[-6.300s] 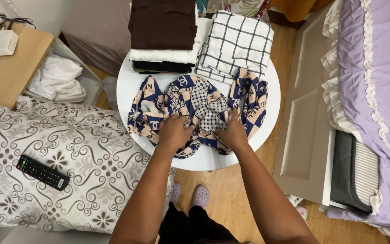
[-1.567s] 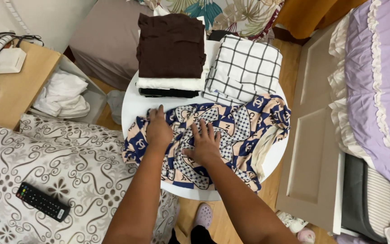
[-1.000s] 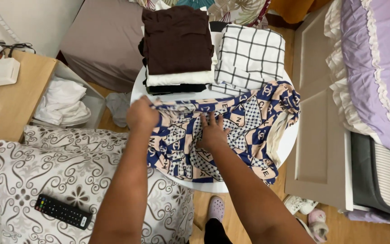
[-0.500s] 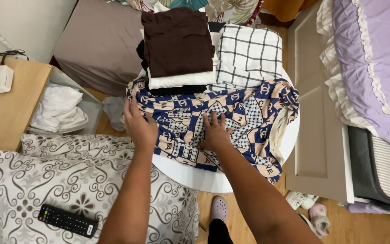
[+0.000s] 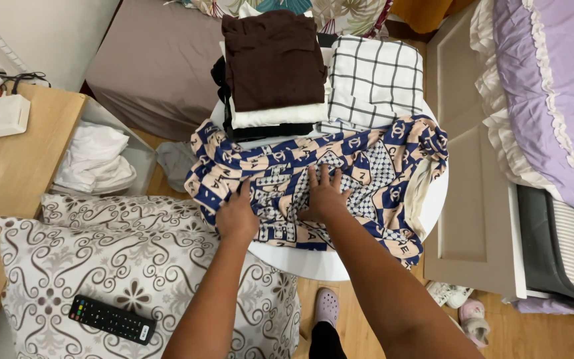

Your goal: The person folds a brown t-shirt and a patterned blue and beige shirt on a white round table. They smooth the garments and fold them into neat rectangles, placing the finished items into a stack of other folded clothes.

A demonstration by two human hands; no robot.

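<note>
White clothes (image 5: pixel 94 159) fill the bin (image 5: pixel 142 149); both hands' spread fingers (image 5: pixel 323 178) press the patterned garment (image 5: pixel 367 173).

Even, soft indoor light, bright enough, no hard shadows or glare. Sharp across the patterned garment (image 5: pixel 313 179) and white round table (image 5: pixel 313 262). Slight wide-angle bending at frame edges.

Most of the round white table (image 5: pixel 313 262) is buried under clothes. The far floral cushion (image 5: pixel 350 12) gets cut off by the top edge, and the black garment (image 5: pixel 219 73) barely peeks from the stack.
</note>
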